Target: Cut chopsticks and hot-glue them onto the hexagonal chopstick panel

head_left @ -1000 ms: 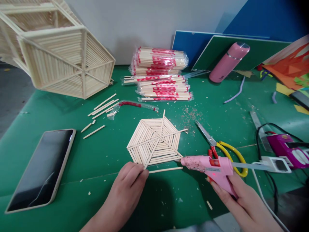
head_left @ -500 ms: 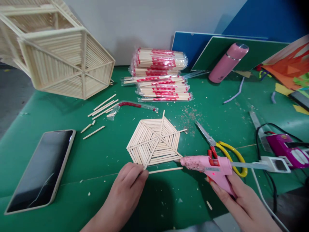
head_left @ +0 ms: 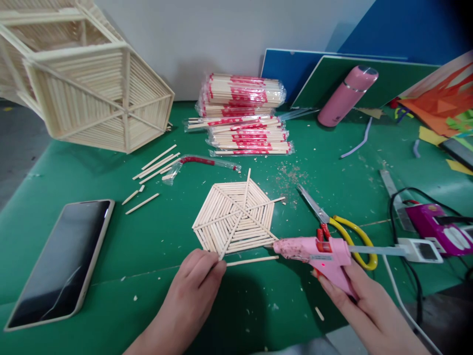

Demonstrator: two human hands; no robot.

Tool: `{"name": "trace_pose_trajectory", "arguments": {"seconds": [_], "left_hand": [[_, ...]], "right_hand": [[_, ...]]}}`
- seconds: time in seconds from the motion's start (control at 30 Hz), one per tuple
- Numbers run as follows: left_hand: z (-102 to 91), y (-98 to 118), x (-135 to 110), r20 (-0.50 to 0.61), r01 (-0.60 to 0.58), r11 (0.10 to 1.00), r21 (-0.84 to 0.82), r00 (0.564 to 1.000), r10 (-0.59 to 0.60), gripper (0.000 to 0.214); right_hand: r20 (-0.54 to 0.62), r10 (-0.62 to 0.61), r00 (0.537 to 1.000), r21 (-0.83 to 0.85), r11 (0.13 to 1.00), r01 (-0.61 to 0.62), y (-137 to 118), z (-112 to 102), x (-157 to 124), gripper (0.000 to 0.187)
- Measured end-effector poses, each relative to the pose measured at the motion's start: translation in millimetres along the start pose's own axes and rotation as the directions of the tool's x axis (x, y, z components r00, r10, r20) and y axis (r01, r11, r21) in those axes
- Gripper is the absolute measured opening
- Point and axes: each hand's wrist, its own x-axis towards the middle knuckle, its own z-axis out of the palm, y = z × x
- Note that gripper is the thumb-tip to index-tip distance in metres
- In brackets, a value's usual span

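Observation:
A flat hexagonal panel of wooden sticks (head_left: 233, 213) lies on the green table, crossed by longer sticks that meet near its middle. My right hand (head_left: 360, 301) is wrapped round a pink hot glue gun (head_left: 314, 251), whose nozzle is at the panel's lower right corner. A small red light glows on the gun. Closed fingers of my left hand (head_left: 197, 281) pinch the end of a loose chopstick (head_left: 254, 260) lying just in front of the panel's near edge; the fingertips are partly hidden beside the panel's lower corner.
Yellow-handled scissors (head_left: 325, 217) lie behind the glue gun. Wrapped chopsticks (head_left: 247, 113) are piled at the back, near a pink bottle (head_left: 347, 96). At left are a phone (head_left: 61, 266), cut sticks (head_left: 157, 165) and a large stick-built structure (head_left: 125, 108). A power strip (head_left: 438, 229) with cords sits right.
The whole view has shifted very slightly. Both hands, the glue gun and the panel keep nearly the same places relative to each other.

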Motion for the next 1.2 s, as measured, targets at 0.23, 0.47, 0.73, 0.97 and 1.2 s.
{"name": "trace_pose_trajectory", "arguments": {"seconds": [0.23, 0.47, 0.73, 0.97, 1.2], "left_hand": [[-1.3, 0, 0, 0.015, 0.001, 1.0, 0.021, 1.0, -0.001, 0.022], [1.0, -1, 0, 0.017, 0.023, 1.0, -0.007, 1.0, -0.023, 0.021], [0.3, -1, -3, 0.038, 0.013, 1.0, -0.017, 0.999, -0.013, 0.019], [2.4, -3, -3, 0.031, 0.007, 1.0, -0.023, 0.999, -0.007, 0.021], [1.3, -3, -5, 0.052, 0.008, 0.999, -0.031, 0.999, -0.006, 0.019]], "right_hand": [[-0.015, 0.01, 1.0, -0.004, 1.0, -0.01, 2, -5, 3, 0.033], [-0.041, 0.045, 0.998, 0.004, 0.999, -0.045, 17, -15, -4, 0.035], [-0.023, 0.024, 0.999, -0.046, 0.999, -0.026, 17, -17, -5, 0.035], [-0.006, -0.028, 1.0, -0.091, 0.995, 0.027, 8, -12, 1, 0.039], [0.036, 0.036, 0.999, -0.046, 0.998, -0.034, 15, -14, -5, 0.034]]}}
